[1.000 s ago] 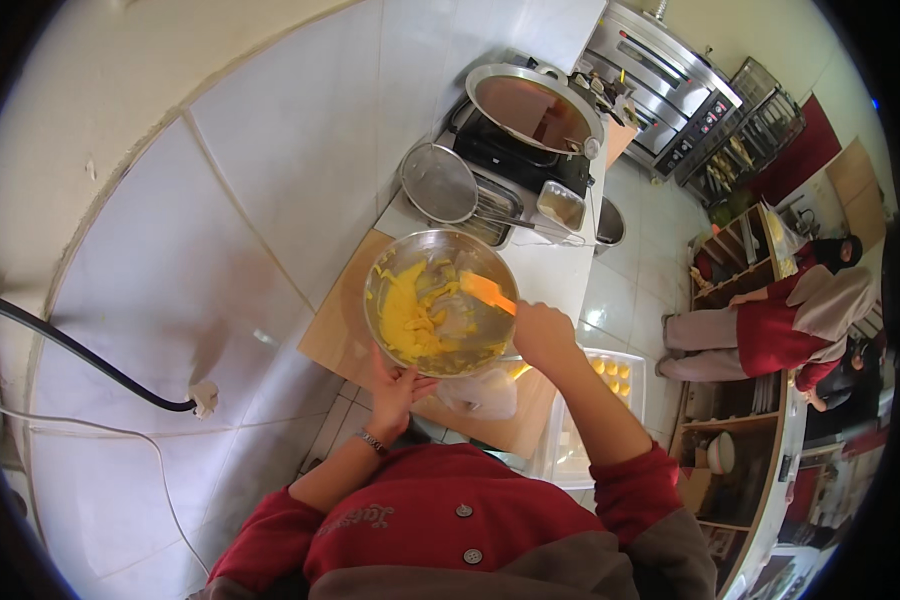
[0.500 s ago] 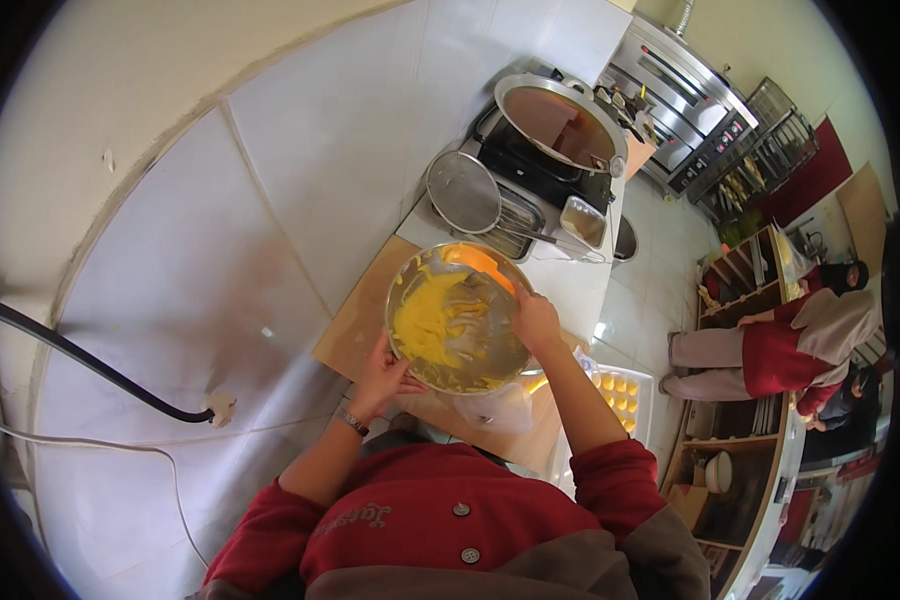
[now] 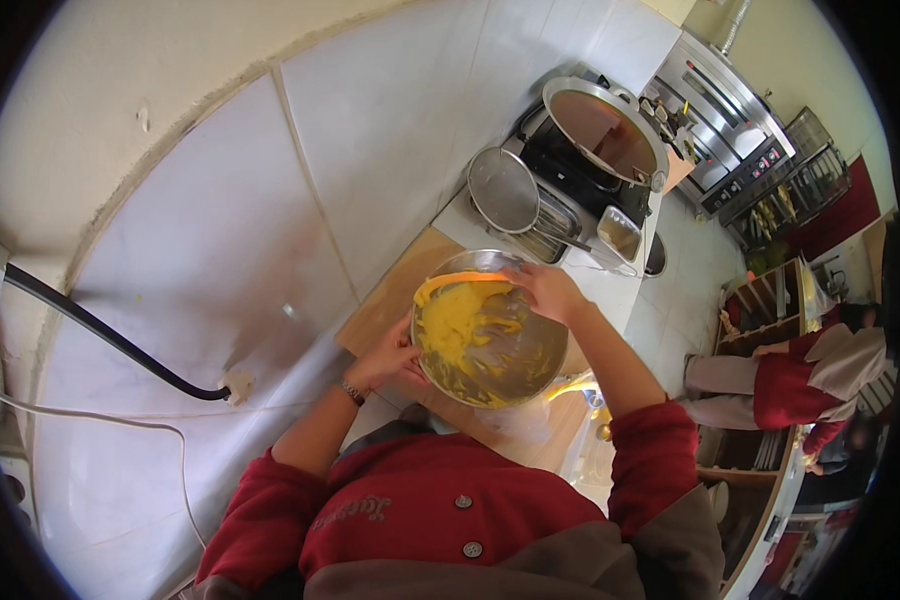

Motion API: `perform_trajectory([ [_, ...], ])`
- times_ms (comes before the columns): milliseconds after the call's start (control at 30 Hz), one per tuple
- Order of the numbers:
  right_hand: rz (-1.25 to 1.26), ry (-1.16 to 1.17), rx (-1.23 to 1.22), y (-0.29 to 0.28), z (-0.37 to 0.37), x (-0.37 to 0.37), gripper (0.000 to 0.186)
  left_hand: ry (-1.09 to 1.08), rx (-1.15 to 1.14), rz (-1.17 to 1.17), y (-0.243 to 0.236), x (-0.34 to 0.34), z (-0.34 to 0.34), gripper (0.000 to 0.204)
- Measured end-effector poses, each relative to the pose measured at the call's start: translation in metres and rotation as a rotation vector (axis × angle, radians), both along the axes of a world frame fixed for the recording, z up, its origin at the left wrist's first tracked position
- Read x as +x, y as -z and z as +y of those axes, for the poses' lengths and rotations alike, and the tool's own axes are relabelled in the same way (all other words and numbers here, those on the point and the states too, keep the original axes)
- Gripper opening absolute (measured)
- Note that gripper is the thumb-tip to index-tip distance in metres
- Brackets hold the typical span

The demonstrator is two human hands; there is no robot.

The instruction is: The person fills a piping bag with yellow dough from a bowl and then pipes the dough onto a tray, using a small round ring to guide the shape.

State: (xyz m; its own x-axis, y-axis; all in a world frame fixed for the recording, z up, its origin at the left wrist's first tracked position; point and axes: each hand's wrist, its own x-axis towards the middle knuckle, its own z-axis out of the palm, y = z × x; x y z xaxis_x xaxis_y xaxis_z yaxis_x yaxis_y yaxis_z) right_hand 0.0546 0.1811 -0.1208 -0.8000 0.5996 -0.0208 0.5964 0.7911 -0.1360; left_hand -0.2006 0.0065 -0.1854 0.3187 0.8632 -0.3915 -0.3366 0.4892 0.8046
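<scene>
A round metal bowl (image 3: 532, 362) is tilted toward me above a wooden board. Soft yellow batter or dough (image 3: 452, 325) is smeared over its inside, thickest on the left. My left hand (image 3: 388, 358) is closed on the bowl's left rim, thumb toward the inside. From the right, my right hand (image 3: 548, 292) reaches into the bowl, its fingers closed on a flat orange scraper (image 3: 470, 277). The scraper lies along the inner far wall, touching the top of the yellow mass. Part of it is hidden under my right fingers.
Beyond the wooden board (image 3: 400, 283) are a strainer (image 3: 504, 190), a small metal tray (image 3: 621, 233) and a wide pan of brown liquid (image 3: 600, 125) on a black stove. A clear plastic bag (image 3: 515, 422) lies below the bowl. Another person (image 3: 785, 385) stands at right.
My right hand has swept the scraper leftward along the bowl's far wall, onto the yellow mass. The bowl and both hands sit a little farther right in view, which has shifted too.
</scene>
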Motion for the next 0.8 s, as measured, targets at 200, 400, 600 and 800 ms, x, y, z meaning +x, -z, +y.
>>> perform_trajectory([
  [200,-0.138,-0.334,0.09,-0.03,-0.022,-0.006,0.053,0.017,-0.054,0.018,-0.003,-0.014,-0.004,0.07],
  [400,-0.195,0.202,-0.062,-0.054,-0.086,0.014,0.043,-0.134,-0.011,0.039,0.005,0.006,-0.017,0.073],
  [600,-0.182,0.8,-0.103,0.004,-0.088,0.025,0.033,-0.264,-0.041,0.105,-0.007,0.037,-0.029,0.073],
  [800,0.08,0.558,-0.195,0.041,-0.057,0.013,0.039,-0.124,0.021,0.08,0.007,0.017,-0.015,0.073],
])
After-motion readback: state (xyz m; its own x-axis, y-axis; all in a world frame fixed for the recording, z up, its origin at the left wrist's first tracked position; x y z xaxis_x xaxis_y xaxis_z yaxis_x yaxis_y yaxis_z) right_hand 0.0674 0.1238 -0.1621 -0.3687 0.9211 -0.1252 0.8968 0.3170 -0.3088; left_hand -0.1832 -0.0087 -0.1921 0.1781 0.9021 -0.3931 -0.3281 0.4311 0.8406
